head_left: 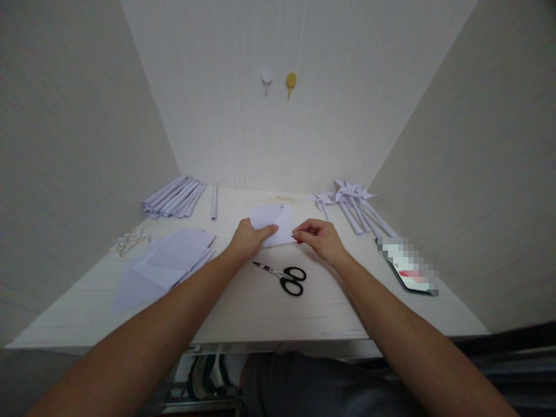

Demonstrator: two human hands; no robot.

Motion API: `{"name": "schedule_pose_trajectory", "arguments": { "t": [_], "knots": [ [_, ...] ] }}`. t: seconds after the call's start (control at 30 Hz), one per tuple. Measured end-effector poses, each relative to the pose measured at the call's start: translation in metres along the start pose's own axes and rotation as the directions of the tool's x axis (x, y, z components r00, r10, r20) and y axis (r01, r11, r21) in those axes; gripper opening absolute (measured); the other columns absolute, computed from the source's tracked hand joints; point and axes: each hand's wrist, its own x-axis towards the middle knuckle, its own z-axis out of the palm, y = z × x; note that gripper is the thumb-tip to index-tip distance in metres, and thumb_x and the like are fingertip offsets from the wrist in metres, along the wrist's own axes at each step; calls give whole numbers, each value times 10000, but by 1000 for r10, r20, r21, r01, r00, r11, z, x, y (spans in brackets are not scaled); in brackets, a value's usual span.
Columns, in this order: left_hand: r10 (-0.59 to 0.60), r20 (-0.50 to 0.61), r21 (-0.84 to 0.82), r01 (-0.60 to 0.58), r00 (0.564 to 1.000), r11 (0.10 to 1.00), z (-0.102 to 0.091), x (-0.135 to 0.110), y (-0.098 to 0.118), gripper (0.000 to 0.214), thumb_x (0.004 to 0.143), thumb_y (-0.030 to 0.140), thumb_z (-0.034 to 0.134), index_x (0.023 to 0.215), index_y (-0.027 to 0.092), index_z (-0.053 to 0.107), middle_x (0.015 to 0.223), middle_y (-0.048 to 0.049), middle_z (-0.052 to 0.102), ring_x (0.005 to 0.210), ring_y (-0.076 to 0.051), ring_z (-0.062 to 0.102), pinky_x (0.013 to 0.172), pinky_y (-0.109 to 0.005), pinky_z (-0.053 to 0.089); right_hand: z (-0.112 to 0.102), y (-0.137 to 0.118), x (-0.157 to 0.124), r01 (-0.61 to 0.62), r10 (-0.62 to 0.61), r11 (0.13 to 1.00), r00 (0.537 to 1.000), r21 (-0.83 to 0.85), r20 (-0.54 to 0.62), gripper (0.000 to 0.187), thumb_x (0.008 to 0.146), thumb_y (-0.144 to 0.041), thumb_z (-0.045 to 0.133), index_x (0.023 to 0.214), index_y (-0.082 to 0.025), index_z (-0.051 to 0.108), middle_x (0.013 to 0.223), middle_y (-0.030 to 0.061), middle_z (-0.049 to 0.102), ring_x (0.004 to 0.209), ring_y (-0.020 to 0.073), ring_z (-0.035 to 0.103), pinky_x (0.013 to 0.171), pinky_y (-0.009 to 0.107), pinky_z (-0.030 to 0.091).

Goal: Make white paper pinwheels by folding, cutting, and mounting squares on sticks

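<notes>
My left hand [251, 237] grips a small white sheet of paper [282, 223], thumb on top and fingers hidden underneath. A small dark mark shows near the sheet's far edge. My right hand [319, 237] is closed in a pinch at the sheet's right corner. Something tiny and dark shows at its fingertips, too small to name. Below the sheet, a pair of scissors [282, 277] with black handles lies on the table, blades pointing left and slightly apart. Neither hand touches the scissors.
Left of my hands lie loose white paper sheets [174, 260], thin cotton-tipped sticks [132, 238], a stack of rolled paper tubes [174, 197] and one separate tube [214, 202]. Paper pinwheels [351, 194] and a phone [408, 269] are on the right. Walls enclose the table [260, 318].
</notes>
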Motion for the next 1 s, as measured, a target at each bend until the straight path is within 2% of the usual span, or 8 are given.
{"name": "schedule_pose_trajectory", "arguments": {
  "t": [0.57,1.0],
  "knots": [
    [-8,7,-24,8,1000,1000,0,-2,1,430,618,361,822,971,124,756,1054,-139,797,999,-323,733,900,-412,559,0,3,1,-2,3,1000,1000,21,-23,179,613,-298,842,705,-180,744,615,15,710,567,148,621,574,291,500],
    [-13,3,-18,13,1000,1000,2,-4,6,389,624,318,811,957,124,759,1061,-146,795,1012,-321,731,915,-416,556,0,9,4,5,-5,995,1000,101,-8,267,601,-318,854,707,-202,638,643,-18,684,576,132,616,588,288,517]
  ]
}}
